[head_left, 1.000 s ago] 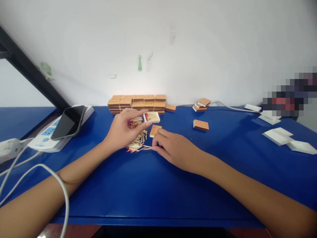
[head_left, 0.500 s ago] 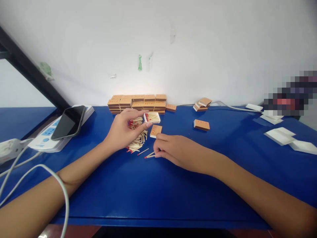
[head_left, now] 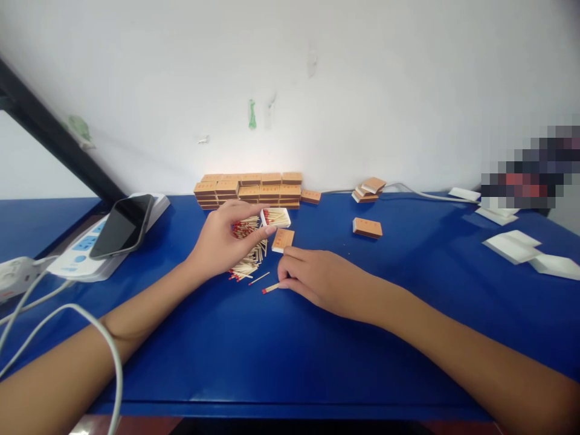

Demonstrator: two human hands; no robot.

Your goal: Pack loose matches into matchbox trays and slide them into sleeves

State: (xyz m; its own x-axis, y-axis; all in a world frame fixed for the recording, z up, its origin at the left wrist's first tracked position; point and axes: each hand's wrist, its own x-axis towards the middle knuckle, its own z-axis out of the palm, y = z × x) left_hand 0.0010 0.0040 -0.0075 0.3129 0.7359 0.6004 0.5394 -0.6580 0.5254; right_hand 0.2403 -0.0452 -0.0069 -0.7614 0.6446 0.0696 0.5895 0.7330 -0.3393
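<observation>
The left hand (head_left: 220, 237) has its grip around the end of a white tray (head_left: 286, 223), finger on the far side, thumb on the near side, with matches lying inside. The right hand (head_left: 312, 275) has its grip pinched on a few red-tipped matches (head_left: 271, 289), nearer the person than the tray. One loose match (head_left: 259, 278) lies just left of that grip, and a messy pile (head_left: 248, 266) sits beside the left thumb. An orange matchbox (head_left: 283, 240) is just past the right grip. The thin sticks could slip out if pinched too softly. The tray might bend or tip if the left thumb pushes hard.
</observation>
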